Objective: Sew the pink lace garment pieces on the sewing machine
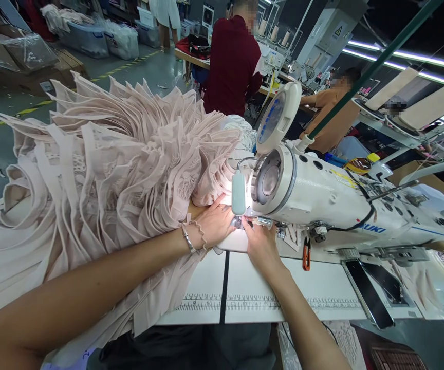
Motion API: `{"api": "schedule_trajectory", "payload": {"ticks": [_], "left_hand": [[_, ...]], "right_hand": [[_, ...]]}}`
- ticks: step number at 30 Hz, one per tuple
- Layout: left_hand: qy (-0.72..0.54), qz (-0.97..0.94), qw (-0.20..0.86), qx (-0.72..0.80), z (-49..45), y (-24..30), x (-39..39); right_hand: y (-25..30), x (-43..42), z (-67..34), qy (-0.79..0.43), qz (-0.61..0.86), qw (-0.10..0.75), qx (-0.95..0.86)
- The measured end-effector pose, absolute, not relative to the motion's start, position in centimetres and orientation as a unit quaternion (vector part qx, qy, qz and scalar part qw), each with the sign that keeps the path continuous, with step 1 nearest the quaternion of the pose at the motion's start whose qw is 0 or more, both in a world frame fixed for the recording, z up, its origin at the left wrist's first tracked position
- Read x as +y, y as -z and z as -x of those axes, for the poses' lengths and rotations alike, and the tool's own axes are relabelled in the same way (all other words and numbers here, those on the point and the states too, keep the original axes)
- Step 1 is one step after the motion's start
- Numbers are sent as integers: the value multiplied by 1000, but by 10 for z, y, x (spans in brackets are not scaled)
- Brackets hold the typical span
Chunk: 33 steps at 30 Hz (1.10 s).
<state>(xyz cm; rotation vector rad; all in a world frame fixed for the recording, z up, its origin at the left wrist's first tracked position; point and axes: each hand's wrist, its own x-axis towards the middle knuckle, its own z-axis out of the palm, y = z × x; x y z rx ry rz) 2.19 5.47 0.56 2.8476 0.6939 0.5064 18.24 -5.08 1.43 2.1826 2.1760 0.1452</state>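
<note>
Under the needle end of a white sewing machine [314,190], my two hands are close together in bright lamp light. My left hand [212,226] lies flat with its fingers stretched out beside the presser foot [238,222], close to pale pink lace fabric [216,177]. Just right of the foot is my right hand [262,246], its thumb apart from the fingers; some fingertips are hidden under the machine head. Glare hides the cloth right at the needle. A small grey-green lamp [239,192] hangs in front of the needle area.
A large heap of pale pink garments [102,169] fills the left side. Orange-handled snips [307,254] and a phone [368,293] lie on the white table [253,282] with printed rulers. Beyond the machine sits a person in dark red [229,67].
</note>
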Motion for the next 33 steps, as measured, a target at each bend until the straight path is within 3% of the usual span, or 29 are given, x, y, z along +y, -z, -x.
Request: {"api": "schedule_trajectory", "payload": {"ticks": [9,15,21,24,33], "left_hand": [[-165,-953,87,240,-22,-9,54],[-192,-958,-10,211,-15,-18,46],[-196,-888,58,412,-23,-21,61],[-180,-876,87,439,-33,-23,74],[-44,-975,55,211,0,-54,29]], "right_hand": [[-9,-49,-188,-21,-719,17,695],[-3,-48,-192,-15,-722,-29,691],[-2,-44,-187,-11,-722,-23,692],[2,-40,-189,18,-709,-29,705],[7,-53,-196,-92,-623,-214,747]]}}
